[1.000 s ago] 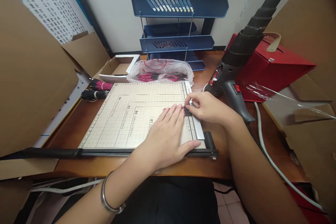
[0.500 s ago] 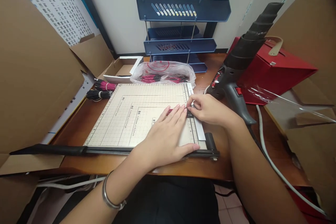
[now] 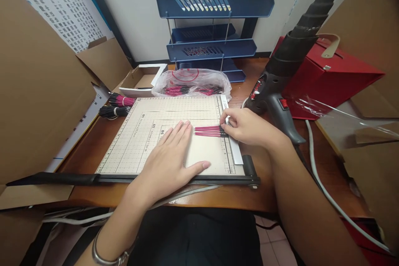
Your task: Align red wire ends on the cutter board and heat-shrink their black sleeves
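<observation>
A paper trimmer (image 3: 124, 149) lies on the table, its cream board printed with a grid and sizes. On the board, a flat row of red wires (image 3: 207, 131) with black ends points at the trimmer's white edge strip (image 3: 236, 152). My left hand (image 3: 170, 156) rests palm down to the left of the wires, fingers stretched and holding nothing. At the strip, my right hand (image 3: 241, 124) pinches thumb and forefinger together on the black ends of the wires; the fingers partly cover them. The trimmer's black blade arm (image 3: 77, 178) runs along the near edge.
Behind the board lie a plastic bag of red and black wires (image 3: 193, 83) and an open small box (image 3: 143, 78). Tied wire bundles (image 3: 115, 111) sit left. A blue tray rack (image 3: 212, 48) stands behind. At right are a heat gun (image 3: 277, 79) and a red box (image 3: 336, 79).
My left hand has slid left off the wires, uncovering the red row. My right hand stays pinched at the black ends. The view has shifted slightly.
</observation>
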{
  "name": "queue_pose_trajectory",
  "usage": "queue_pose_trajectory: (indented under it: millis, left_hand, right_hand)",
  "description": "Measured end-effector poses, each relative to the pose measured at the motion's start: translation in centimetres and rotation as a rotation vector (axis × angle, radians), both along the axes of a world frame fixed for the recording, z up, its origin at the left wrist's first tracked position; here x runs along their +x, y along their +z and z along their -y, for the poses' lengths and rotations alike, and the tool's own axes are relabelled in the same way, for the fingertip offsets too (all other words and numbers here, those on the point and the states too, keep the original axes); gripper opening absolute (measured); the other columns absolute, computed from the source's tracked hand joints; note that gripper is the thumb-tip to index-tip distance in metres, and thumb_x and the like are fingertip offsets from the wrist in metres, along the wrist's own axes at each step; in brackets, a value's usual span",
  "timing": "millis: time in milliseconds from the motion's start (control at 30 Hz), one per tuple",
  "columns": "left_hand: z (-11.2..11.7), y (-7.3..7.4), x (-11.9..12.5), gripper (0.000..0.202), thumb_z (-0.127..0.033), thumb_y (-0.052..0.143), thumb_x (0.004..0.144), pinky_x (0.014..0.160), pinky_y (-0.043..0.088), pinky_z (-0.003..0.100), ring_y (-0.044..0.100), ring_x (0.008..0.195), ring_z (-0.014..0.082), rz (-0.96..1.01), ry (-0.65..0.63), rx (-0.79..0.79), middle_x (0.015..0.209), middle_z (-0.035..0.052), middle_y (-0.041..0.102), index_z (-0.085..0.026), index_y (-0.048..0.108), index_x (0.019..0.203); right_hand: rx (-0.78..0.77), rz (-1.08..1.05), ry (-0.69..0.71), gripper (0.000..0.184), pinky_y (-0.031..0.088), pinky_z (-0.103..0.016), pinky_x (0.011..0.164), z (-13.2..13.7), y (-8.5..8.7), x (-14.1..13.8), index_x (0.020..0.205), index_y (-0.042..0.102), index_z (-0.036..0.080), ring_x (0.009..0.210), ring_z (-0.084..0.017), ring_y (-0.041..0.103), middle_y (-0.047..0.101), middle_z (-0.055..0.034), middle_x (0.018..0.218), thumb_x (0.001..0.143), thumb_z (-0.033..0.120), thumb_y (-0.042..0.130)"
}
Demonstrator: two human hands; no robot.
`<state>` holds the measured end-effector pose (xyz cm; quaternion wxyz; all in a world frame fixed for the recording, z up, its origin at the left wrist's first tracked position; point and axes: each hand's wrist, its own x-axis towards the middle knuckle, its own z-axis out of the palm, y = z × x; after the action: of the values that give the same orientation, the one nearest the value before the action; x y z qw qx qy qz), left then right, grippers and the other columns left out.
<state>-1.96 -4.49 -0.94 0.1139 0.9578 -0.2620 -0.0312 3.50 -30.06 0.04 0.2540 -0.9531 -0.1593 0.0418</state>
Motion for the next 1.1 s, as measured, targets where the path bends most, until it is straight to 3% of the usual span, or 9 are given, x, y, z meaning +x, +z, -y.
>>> queue_pose_trajectory:
  millis: [233,567,800,1100]
  left_hand:
    - [-0.1,-0.3,0.0,0.110,-0.085,0.051,0.083,0.126,0.028,0.054,0.024,0.155,0.0369,-0.006,0.083,-0.078,0.168,0.0177,0.024,-0.012,0.027,0.161]
    - [0.1,0.3,-0.1,0.110,-0.082,0.057,0.082,0.126,0.031,0.051,0.029,0.154,0.0353,-0.046,0.113,-0.154,0.168,0.0156,0.025,-0.013,0.025,0.162]
    - [3.3,0.8,0.2,0.110,-0.079,0.053,0.088,0.131,0.014,0.051,0.012,0.159,0.0306,0.007,-0.086,-0.034,0.170,0.0166,0.014,-0.005,0.019,0.162]
    - [3.8,0.0,1.2,0.124,-0.094,0.041,0.079,0.130,0.017,0.049,0.013,0.158,0.0332,-0.038,-0.199,-0.040,0.169,0.0187,0.013,-0.003,0.023,0.161]
  right_hand:
    - [-0.007,0.011,-0.008,0.013,0.031,-0.027,0.059,0.0,0.2,-0.1,0.092,0.066,0.023,0.060,-0.013,0.046,0.053,0.0016,0.066,0.087,0.029,0.055]
    - [-0.041,0.011,-0.012,0.014,0.029,-0.027,0.059,-0.2,0.4,-0.2,0.091,0.067,0.024,0.060,-0.013,0.047,0.054,0.0011,0.067,0.088,0.030,0.055]
    - [-0.028,0.010,-0.003,0.014,0.028,-0.028,0.058,-0.2,0.4,-0.1,0.091,0.067,0.023,0.058,-0.013,0.044,0.052,0.0021,0.064,0.088,0.030,0.055]
    - [-0.009,0.035,0.002,0.013,0.029,-0.027,0.058,-0.1,0.0,0.0,0.091,0.067,0.022,0.058,-0.012,0.045,0.052,0.0025,0.064,0.085,0.026,0.057]
